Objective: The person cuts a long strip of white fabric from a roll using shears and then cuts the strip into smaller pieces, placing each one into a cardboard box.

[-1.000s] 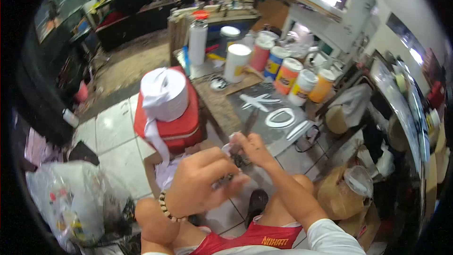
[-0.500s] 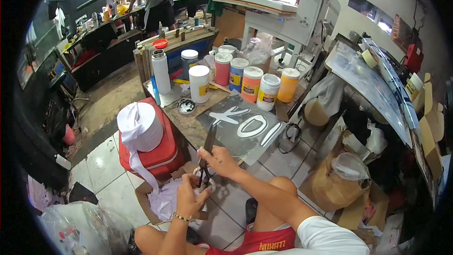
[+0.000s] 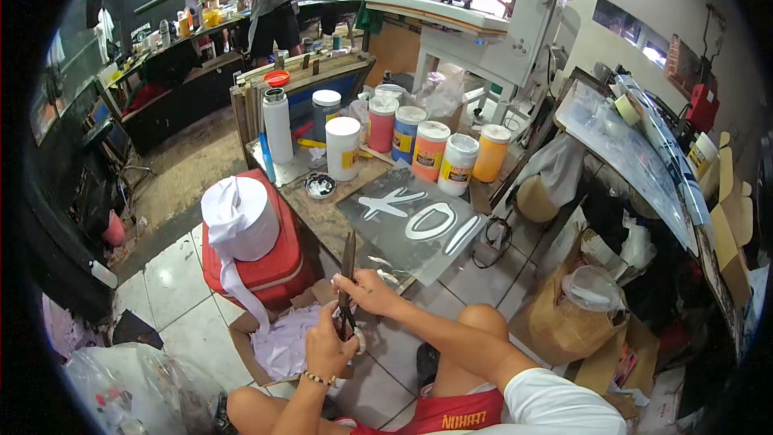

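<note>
A pair of dark scissors (image 3: 348,262) points blades up in front of me, its handles partly wrapped in something white. My left hand (image 3: 326,346), with a beaded bracelet at the wrist, is closed around the handle end. Higher up, the fingers of my right hand (image 3: 369,292) pinch the scissors near the base of the blades. Just left of my hands, an open cardboard box (image 3: 245,350) holds white fabric strips (image 3: 286,342). A strip runs down into it from a large white roll (image 3: 240,213) on a red cooler (image 3: 282,275).
A low worktable (image 3: 310,213) carries paint jars (image 3: 455,165), a white bottle (image 3: 278,129) and a dark sheet with white lettering (image 3: 415,217). At right stand a tilted board (image 3: 628,153) and a cardboard box (image 3: 572,314). Another person (image 3: 270,0) works at the far bench.
The scissors have swung from leaning right to nearly upright. My right hand has dropped slightly, and my left hand has shifted a little on the handles.
</note>
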The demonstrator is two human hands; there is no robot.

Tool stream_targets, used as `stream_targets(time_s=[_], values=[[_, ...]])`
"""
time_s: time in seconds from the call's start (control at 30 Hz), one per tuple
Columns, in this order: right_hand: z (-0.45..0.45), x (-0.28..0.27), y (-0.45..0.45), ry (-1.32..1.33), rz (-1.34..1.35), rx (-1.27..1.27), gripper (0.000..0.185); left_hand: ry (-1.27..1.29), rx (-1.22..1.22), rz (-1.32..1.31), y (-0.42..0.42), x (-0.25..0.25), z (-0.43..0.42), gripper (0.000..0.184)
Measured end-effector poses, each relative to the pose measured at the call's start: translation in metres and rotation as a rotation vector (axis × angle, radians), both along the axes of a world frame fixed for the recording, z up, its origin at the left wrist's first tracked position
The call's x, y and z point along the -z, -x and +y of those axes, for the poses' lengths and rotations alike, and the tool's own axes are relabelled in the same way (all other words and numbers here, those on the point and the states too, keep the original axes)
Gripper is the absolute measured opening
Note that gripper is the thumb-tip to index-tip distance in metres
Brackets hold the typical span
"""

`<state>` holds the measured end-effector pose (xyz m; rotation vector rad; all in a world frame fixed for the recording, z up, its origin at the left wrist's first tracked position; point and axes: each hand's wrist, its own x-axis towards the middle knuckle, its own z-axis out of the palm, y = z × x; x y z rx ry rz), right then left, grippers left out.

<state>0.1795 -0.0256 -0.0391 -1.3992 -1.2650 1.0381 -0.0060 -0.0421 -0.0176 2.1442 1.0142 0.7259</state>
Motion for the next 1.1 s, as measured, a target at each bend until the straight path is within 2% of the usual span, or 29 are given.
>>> stream_targets(time_s=[0.2,0.37,0.4,0.47,0.57,0.7,0.77,0.93,1.1], values=[[-0.005,-0.025,-0.006,0.03,0.018,-0.074,0.043,-0.012,0.018,-0.063,0.001,0.01,0.001,0.058],[-0.002,-0.032,-0.014,-0.036,0.237,-0.098,0.041,0.312,0.051,-0.342,0.0,-0.001,-0.004,0.055],[0.0,-0.037,-0.018,-0.067,0.267,-0.059,0.038,0.311,0.052,-0.342,0.0,0.002,-0.002,0.055],[0.002,-0.041,-0.031,-0.092,0.368,-0.008,0.034,0.134,0.102,-0.273,0.002,0.009,0.001,0.055],[0.006,-0.038,-0.046,-0.164,0.516,0.018,0.034,0.189,0.122,-0.229,0.003,-0.003,-0.004,0.054],[0.001,-0.045,-0.055,-0.164,0.451,0.021,0.033,0.205,0.156,-0.261,0.003,0.007,-0.004,0.054],[0.0,-0.046,-0.056,-0.166,0.456,0.024,0.031,0.056,0.141,-0.151,0.004,0.01,-0.002,0.056],[-0.001,-0.047,-0.054,-0.175,0.498,0.06,0.024,0.05,0.147,-0.203,0.004,0.029,0.001,0.058],[0.0,-0.045,-0.053,-0.184,0.519,0.061,0.022,0.024,0.156,-0.162,0.006,0.011,-0.001,0.057]])
